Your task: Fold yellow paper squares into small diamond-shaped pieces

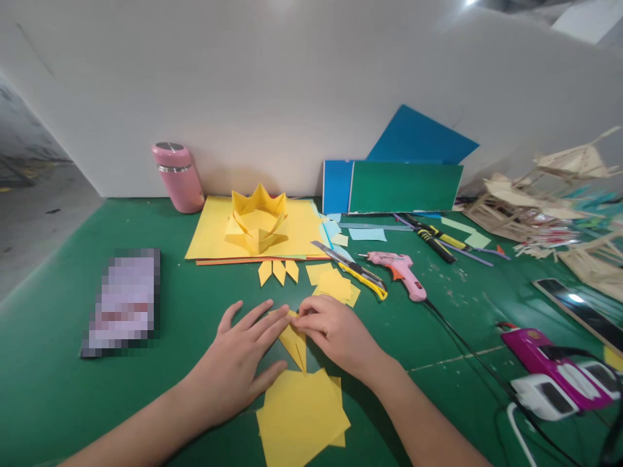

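Observation:
A folded yellow paper piece [294, 349], kite-shaped with its point toward me, lies on the green tabletop. My left hand [246, 357] is spread out, its fingertips resting on the upper left part of that paper. From the other side, my right hand [335, 331] pinches the paper's upper right edge between thumb and fingers. Just below is a stack of yellow paper squares [302, 415]. Beyond my hands are smaller yellow squares [333, 285] and three folded yellow petals [279, 272] in a row.
A yellow folded-paper crown shape [257, 224] stands on yellow sheets [207, 227]. A pink flask [179, 178] is behind, left. To the right lie utility knives [363, 275], a pink glue gun [402, 269] with a black cord, a power strip [545, 363], a phone [584, 314] and stick models [506, 207].

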Motion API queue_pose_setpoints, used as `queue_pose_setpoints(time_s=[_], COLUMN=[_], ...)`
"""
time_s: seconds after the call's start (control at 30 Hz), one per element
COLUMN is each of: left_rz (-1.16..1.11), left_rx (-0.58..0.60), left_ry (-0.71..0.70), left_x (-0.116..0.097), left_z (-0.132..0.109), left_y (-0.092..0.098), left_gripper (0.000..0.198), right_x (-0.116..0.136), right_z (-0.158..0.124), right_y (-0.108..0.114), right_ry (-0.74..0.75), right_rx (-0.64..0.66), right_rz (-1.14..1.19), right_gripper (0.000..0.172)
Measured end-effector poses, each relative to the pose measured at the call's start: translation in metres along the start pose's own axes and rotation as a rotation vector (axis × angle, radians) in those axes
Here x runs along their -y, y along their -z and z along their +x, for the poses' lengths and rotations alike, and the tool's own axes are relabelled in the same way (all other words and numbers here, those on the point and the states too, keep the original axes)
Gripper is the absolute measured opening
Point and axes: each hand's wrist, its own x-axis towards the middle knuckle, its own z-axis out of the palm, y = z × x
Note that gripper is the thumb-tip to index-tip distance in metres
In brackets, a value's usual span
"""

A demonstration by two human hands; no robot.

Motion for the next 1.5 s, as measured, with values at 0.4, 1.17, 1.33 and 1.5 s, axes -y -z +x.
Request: queue_pose_setpoints(time_s=[0.4,1.17,1.33,1.5], left_rz=[-0.038,-0.062,-0.081,-0.120], left_rx=[0.001,-0.083,-0.136,-0.183], left_ry=[0.004,-0.014,0.008,0.009], left_x=[0.000,0.003,0.003,0.003], left_z=[0.002,-0.003,-0.004,-0.003], left_y=[0.003,-0.001,-0.002,-0.001], left_gripper=[0.050,0.045,0.034,0.028], right_x=[0.000,-0.002,0.005,0.002], right_z=[-0.001,-0.003,-0.002,-0.001], right_y=[-0.001,0.000,0.003,0.004], right_ry=[-0.099,-0.064,-0.020,-0.004], right_rx=[-0.068,-0.234,-0.044,0.030], right_rz=[0.081,0.038,0.057,0.055], right_gripper=[0.025,0.029,0.032,0.029])
